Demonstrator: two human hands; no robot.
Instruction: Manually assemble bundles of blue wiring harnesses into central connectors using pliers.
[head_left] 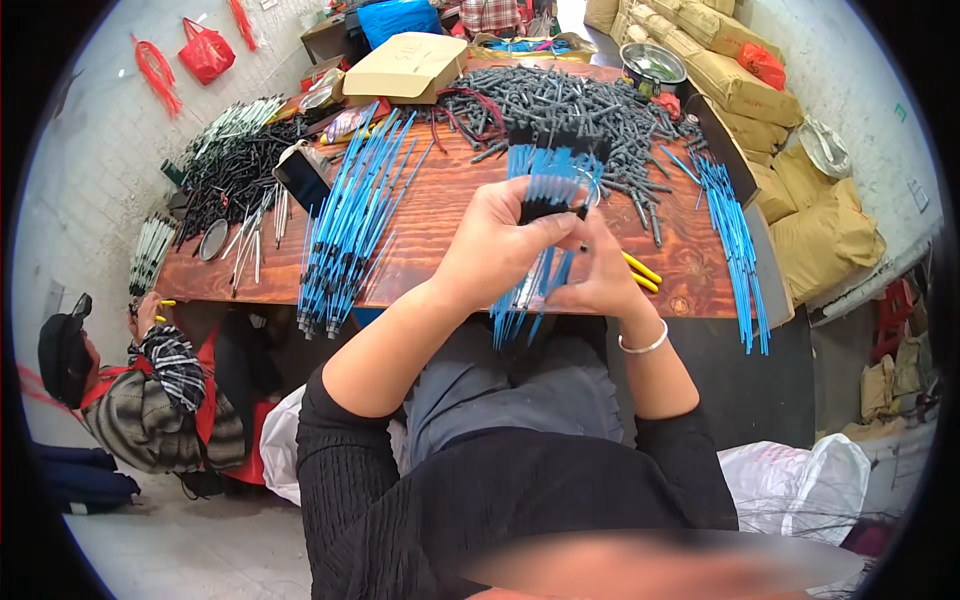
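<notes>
In front of my chest I hold a bundle of thin blue rods (550,172) upright, with dark ends at the top and blue lengths hanging below the table's edge. My left hand (495,240) is closed round its middle, the thumb across the front. The curled fingers of my right hand (605,265) are at the bundle's right side. What they pinch, if anything, is hidden. A thin pale loop shows beside the bundle's upper right. Just right of my right hand, yellow-handled pliers (643,272) lie on the wooden table (430,230).
Loose blue rods lie left (350,220) and right (735,250), overhanging the front edge. A heap of grey tubes (570,100) covers the back. Black parts (235,170), a phone (302,182) and a cardboard box (405,65) stand left. A co-worker (160,390) sits at lower left.
</notes>
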